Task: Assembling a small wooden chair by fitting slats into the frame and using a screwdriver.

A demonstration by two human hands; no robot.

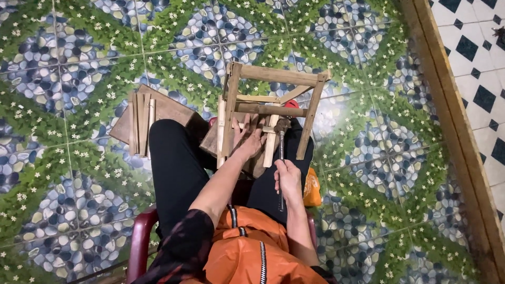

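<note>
**Hammer on a slatted wooden frame**

Head view: centre frame, I see the wooden frame (271, 113) on the lap, probably light, stiff, rickety. Left hand (251, 141), fingers spread, braces a slat. Right hand (288, 180) fist-wrapped around the hammer (281, 152) handle, a sound grip.

One thing here may count as a package: a small orange bag or pouch (312, 189), soft and rounded, with a faint pale marking on its face. It lies just to the right of the fingers (284, 178) of the right hand, beside the person's dark trouser leg and partly hidden behind it, so its full outline cannot be told. It cannot be told whether it touches them. No labels, signs or screens show anywhere else.
</note>
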